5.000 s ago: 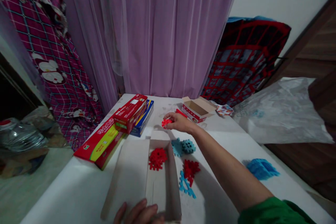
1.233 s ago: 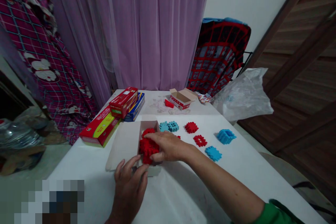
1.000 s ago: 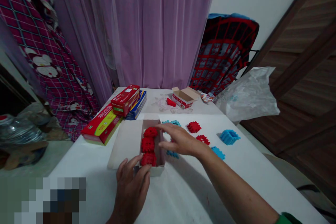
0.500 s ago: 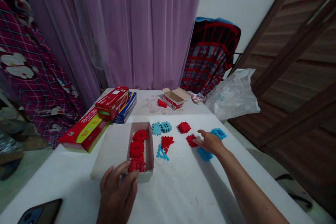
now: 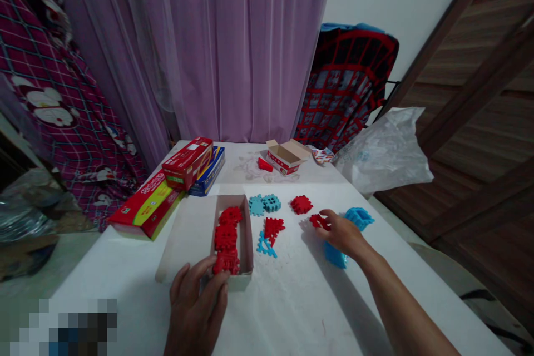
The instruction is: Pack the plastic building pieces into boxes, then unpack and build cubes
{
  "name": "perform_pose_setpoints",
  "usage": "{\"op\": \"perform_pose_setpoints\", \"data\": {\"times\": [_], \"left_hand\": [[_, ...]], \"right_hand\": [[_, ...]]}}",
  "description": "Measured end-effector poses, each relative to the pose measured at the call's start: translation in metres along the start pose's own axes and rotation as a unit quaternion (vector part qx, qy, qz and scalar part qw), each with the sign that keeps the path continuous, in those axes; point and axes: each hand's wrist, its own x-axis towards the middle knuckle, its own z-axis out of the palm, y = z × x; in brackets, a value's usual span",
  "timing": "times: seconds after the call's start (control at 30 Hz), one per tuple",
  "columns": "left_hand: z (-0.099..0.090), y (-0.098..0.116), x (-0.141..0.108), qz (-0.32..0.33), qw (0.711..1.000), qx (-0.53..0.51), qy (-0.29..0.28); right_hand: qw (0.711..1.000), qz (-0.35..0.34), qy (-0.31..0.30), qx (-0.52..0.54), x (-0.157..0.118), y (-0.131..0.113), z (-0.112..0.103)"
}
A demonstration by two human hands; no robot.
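My left hand [image 5: 198, 300] rests at the near end of an open cardboard box [image 5: 248, 233], fingers apart, with fingertips over its near edge beside the linked red toothed blocks [image 5: 226, 239] inside. On the right, my right hand [image 5: 344, 232] pinches a red toothed plastic piece [image 5: 319, 221], which appears slightly raised above the table. Blue toothed blocks [image 5: 335, 256] lie under and behind this hand, partly hidden by it. To its left are a red block stack [image 5: 301, 204], red triangular pieces [image 5: 273, 227], a blue triangular piece [image 5: 266, 245] and teal pieces [image 5: 264, 204].
Red and yellow boxes [image 5: 146, 206] and a blue box [image 5: 207, 172] stand at the back left of the white table [image 5: 283, 306]. A small open box [image 5: 283, 161] is at the back, with a red piece [image 5: 264, 164] beside it. A plastic bag [image 5: 384, 150] hangs over the right edge.
My right hand has closed on the red toothed piece and seems to have lifted it a little. My left hand stays at the box. The whole view has shifted slightly.
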Motion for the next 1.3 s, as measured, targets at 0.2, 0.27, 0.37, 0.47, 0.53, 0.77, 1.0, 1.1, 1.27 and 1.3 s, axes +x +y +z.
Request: {"op": "perform_pose_setpoints", "data": {"times": [0.2, 0.27, 0.37, 0.47, 0.53, 0.77, 1.0, 1.1, 1.27, 1.3], "left_hand": [[-0.003, 0.005, 0.003, -0.024, 0.999, -0.027, 0.0], [-0.004, 0.008, 0.006, -0.026, 0.999, -0.032, 0.007], [-0.005, 0.012, 0.009, -0.042, 0.998, -0.04, 0.029], [-0.004, 0.012, 0.008, -0.045, 0.998, -0.036, 0.024], [-0.003, 0.011, 0.004, -0.043, 0.999, -0.031, 0.005], [0.001, 0.006, -0.006, -0.058, 0.998, -0.037, -0.01], [0.002, 0.006, -0.002, -0.052, 0.998, -0.037, 0.02], [0.002, 0.004, -0.001, -0.027, 0.999, -0.033, 0.022], [0.004, -0.004, -0.001, 0.01, 0.999, -0.017, 0.027], [0.005, -0.005, -0.001, 0.014, 0.999, -0.013, 0.031]], "right_hand": [[0.973, -0.178, 0.009, 0.147, -0.005, -0.064, -0.043], [0.96, -0.248, 0.01, 0.132, 0.0, -0.1, -0.049], [0.923, -0.38, 0.003, 0.06, 0.01, -0.152, -0.047], [0.897, -0.442, -0.008, -0.016, 0.019, -0.188, -0.035], [0.887, -0.458, -0.013, -0.061, 0.024, -0.202, -0.024], [0.874, -0.479, 0.058, -0.05, 0.026, -0.188, -0.002], [0.948, -0.295, 0.119, -0.013, 0.048, -0.102, -0.014], [0.982, -0.155, 0.1, -0.031, 0.068, -0.056, -0.021], [0.996, -0.083, 0.029, -0.031, 0.077, -0.015, -0.018], [0.996, -0.081, 0.022, -0.035, 0.076, -0.015, -0.015]]}}
